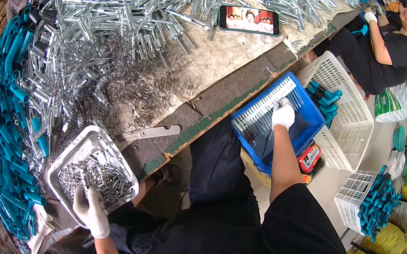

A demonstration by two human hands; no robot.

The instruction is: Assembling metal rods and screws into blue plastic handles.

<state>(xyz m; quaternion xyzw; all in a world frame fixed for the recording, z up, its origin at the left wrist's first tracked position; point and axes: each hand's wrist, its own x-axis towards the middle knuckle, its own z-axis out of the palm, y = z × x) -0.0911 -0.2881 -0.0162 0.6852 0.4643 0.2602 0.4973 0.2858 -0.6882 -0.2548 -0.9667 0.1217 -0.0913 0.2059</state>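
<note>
My left hand (93, 212), in a white glove, is at the near edge of a pale metal tray (55, 177) filled with small metal pins (114, 179). Its thumb and fingertips are drawn together over the pins; what lies between them is too small to make out. My right hand (283, 114), also gloved, reaches into a blue plastic bin (317, 125) at the right. There, long thin metal rods (261, 113) with bright silver ends lie side by side in a row. The right fingers are closed at the silver ends, on a rod.
Metal tubes (141, 14) and springs (142, 76) heap the workbench, beside a phone (249, 20) and a flat metal strip (157, 132). Teal tubes (1, 147) pile up at left. White crates (350, 116) with teal-handled parts stand right. A co-worker (388, 50) sits at far right.
</note>
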